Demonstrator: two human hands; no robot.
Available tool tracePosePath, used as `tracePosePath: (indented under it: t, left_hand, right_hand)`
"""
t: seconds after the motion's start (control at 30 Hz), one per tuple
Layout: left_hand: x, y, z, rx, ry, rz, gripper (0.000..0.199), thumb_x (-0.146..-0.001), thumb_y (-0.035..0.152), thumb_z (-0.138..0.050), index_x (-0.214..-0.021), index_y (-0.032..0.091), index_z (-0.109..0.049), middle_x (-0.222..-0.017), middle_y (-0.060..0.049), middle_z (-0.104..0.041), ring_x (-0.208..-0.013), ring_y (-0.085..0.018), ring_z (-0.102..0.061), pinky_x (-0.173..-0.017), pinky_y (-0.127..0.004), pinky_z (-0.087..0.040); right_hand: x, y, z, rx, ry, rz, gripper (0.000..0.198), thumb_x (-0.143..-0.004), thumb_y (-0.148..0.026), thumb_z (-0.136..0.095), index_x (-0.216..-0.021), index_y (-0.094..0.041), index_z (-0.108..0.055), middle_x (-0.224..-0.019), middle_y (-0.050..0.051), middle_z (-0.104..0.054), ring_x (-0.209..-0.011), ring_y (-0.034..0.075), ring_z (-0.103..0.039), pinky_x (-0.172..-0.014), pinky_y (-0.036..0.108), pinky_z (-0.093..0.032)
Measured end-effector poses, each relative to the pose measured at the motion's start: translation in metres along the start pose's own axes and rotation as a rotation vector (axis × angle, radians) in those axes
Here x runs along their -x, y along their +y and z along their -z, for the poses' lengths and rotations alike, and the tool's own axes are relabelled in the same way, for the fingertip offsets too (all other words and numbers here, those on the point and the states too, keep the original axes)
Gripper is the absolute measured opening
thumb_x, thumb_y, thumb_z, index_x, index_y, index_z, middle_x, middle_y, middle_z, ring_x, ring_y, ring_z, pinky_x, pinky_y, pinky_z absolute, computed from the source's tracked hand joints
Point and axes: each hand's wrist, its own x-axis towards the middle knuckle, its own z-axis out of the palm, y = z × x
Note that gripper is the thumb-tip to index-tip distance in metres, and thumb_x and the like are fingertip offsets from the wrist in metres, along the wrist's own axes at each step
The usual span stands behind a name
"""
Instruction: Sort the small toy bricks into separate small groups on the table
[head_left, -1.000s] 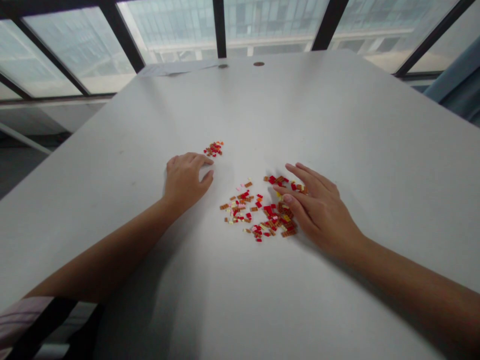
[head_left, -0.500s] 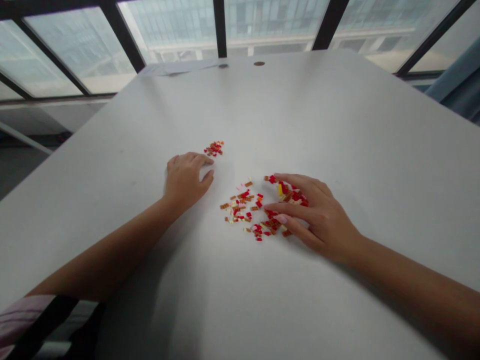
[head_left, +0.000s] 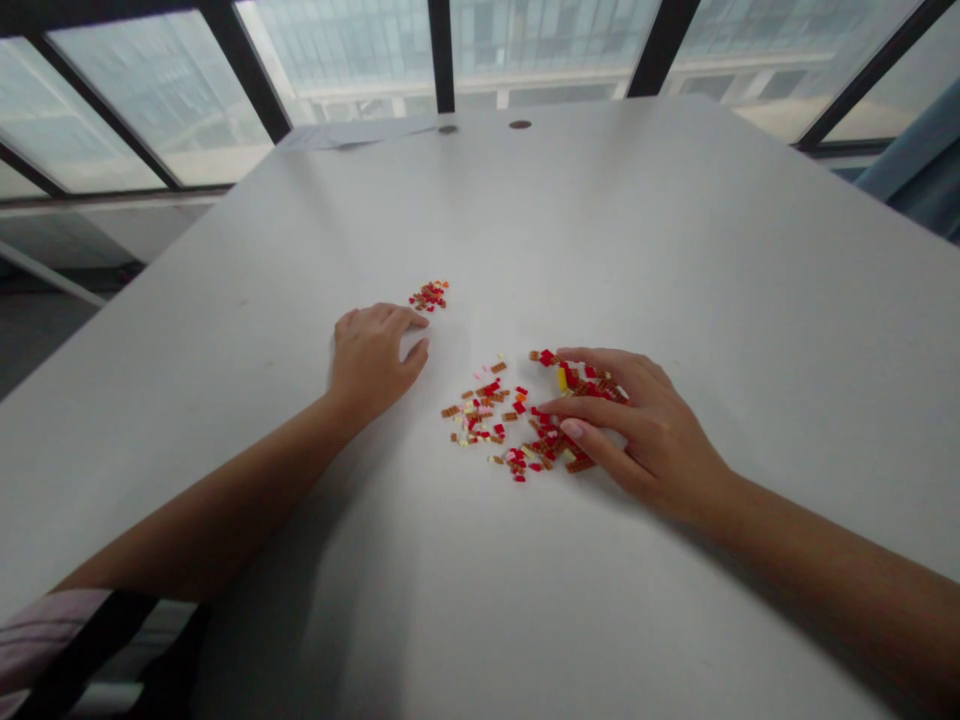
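My right hand (head_left: 641, 430) rests over the right side of a spread of small building bricks (head_left: 551, 430) in red, brown, yellow and cream. Its fingers are apart among the bricks, and some pieces are hidden beneath them. A yellow brick (head_left: 562, 378) lies between the index and middle fingers. Farther left, my left hand (head_left: 377, 350) lies on the table with thumb and fingers apart, holding nothing. Just beyond its fingertips sits a smaller pile of red, brown and orange bricks (head_left: 430, 296). Looser bricks (head_left: 480, 410) are scattered between the two hands.
The white table (head_left: 480, 590) stretches to the windows. At its far edge lie sheets of paper (head_left: 337, 136) and two dark round spots, one a brown disc (head_left: 520, 125). A blue-grey curtain (head_left: 922, 165) hangs at the right.
My right hand has shifted slightly to the right, uncovering a few more bricks near its fingertips. My left hand and the small pile stay as they were.
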Motion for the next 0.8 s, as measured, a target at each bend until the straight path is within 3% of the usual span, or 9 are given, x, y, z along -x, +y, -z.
tracePosePath:
  t: [0.23, 0.5, 0.8]
  left_hand:
    - [0.0005, 0.0009, 0.0010, -0.010, -0.008, 0.001, 0.022, -0.090, 0.029, -0.055, -0.108, 0.025, -0.068, -0.119, -0.007, -0.073, -0.119, -0.030, -0.063, -0.110, -0.054, -0.038]
    - [0.0008, 0.0021, 0.0025, -0.025, -0.025, -0.005, 0.024, -0.091, 0.030, -0.053, -0.108, 0.024, -0.068, -0.118, -0.008, -0.073, -0.118, -0.031, -0.063, -0.111, -0.055, -0.037]
    - [0.0025, -0.0013, -0.0010, 0.083, 0.182, -0.083, 0.020, -0.087, 0.026, -0.058, -0.106, 0.025, -0.065, -0.116, -0.007, -0.073, -0.114, -0.028, -0.065, -0.106, -0.050, -0.043]
  right_hand:
    - [0.0001, 0.0000, -0.0078, 0.036, -0.061, -0.019, 0.030, -0.100, -0.030, -0.051, -0.113, -0.027, -0.078, -0.142, 0.018, -0.057, -0.128, 0.034, -0.057, -0.100, 0.055, -0.049]
    - [0.0002, 0.0014, -0.0091, -0.017, -0.034, -0.088, 0.024, -0.096, -0.029, -0.056, -0.100, -0.028, -0.079, -0.135, 0.015, -0.064, -0.121, 0.033, -0.062, -0.099, 0.057, -0.050]
    - [0.0012, 0.0030, -0.0093, -0.077, -0.027, -0.153, 0.022, -0.091, -0.023, -0.059, -0.097, -0.029, -0.079, -0.134, 0.011, -0.065, -0.120, 0.032, -0.063, -0.100, 0.059, -0.050]
